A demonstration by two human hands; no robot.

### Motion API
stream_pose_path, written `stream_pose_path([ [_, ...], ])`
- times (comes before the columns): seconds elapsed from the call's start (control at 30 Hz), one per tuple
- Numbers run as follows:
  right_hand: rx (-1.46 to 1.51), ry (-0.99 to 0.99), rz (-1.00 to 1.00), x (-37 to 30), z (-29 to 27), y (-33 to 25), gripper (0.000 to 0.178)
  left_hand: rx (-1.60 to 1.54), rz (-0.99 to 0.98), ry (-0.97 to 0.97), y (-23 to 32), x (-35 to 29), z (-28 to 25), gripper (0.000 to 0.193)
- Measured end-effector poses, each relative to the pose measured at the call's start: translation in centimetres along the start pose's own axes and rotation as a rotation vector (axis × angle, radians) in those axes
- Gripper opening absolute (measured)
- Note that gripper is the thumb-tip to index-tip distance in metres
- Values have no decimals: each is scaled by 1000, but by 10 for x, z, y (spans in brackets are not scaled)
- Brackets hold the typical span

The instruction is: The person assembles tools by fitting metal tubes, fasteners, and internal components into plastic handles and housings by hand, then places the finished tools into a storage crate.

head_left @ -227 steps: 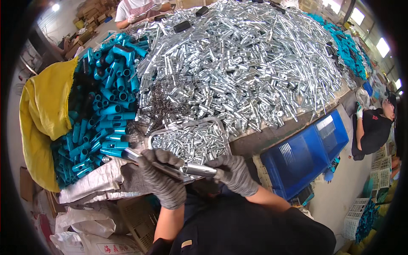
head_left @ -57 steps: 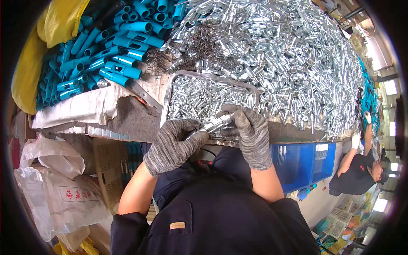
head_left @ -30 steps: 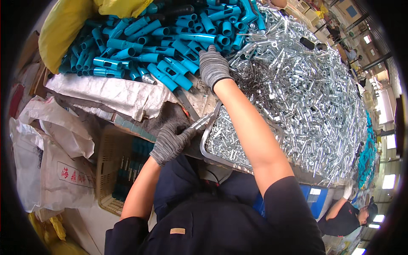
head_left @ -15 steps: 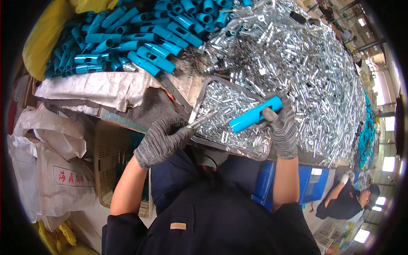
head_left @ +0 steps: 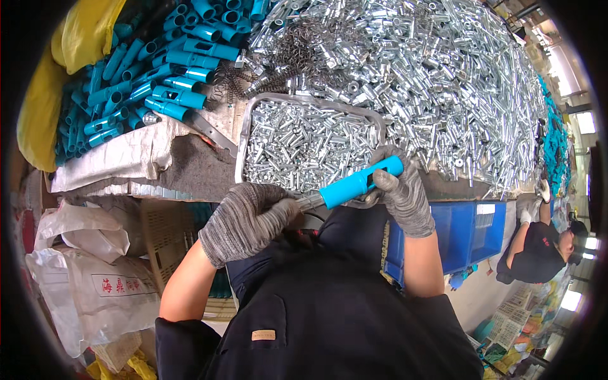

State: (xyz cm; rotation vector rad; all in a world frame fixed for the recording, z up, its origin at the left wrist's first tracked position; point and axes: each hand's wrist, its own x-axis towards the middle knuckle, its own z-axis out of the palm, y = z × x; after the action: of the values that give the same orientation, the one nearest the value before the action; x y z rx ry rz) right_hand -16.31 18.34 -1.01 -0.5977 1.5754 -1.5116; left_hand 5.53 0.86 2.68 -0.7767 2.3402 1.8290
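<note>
In my gloved right hand [head_left: 405, 197] is a teal metal tube [head_left: 361, 182] with a slot cut in its side, the fingers closed around its far end. My gloved left hand [head_left: 247, 223] grips a silver metal rod [head_left: 310, 202], whose tip meets the near end of the tube. Whether the rod reaches inside, I cannot tell. Both hands are over the near edge of a grey-rimmed tray [head_left: 242, 136] full of small silver pins [head_left: 304, 142].
Slotted teal tubes [head_left: 190, 60] lie heaped at the far left by yellow sacks [head_left: 41, 120]. Loose silver parts [head_left: 456, 82] and dark springs [head_left: 297, 47] cover the far bench. Blue bins [head_left: 453, 234] stand below right; a co-worker [head_left: 541, 244] is further right. White sacks [head_left: 95, 297] stand left.
My hands have come together, so the rod and tube, apart before, now meet end to end. The view has shifted, with the tray appearing further left.
</note>
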Motion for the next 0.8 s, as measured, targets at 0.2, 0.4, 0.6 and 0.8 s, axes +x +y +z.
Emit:
stream_pose_path([
  [0.2,139,-216,34,-7,13,28,44,-382,-189,19,-9,9,22,32],
  [0.4,237,-197,199,-19,41,28,51,-270,-259,-58,13,11,27,36],
  [0.6,-134,-164,-45,9,37,9,51,-541,-201,-191,-6,11,23,46],
  [0.8,-1204,177,-475,45,28,13,27,-492,-132,280,-25,18,8,48],
])
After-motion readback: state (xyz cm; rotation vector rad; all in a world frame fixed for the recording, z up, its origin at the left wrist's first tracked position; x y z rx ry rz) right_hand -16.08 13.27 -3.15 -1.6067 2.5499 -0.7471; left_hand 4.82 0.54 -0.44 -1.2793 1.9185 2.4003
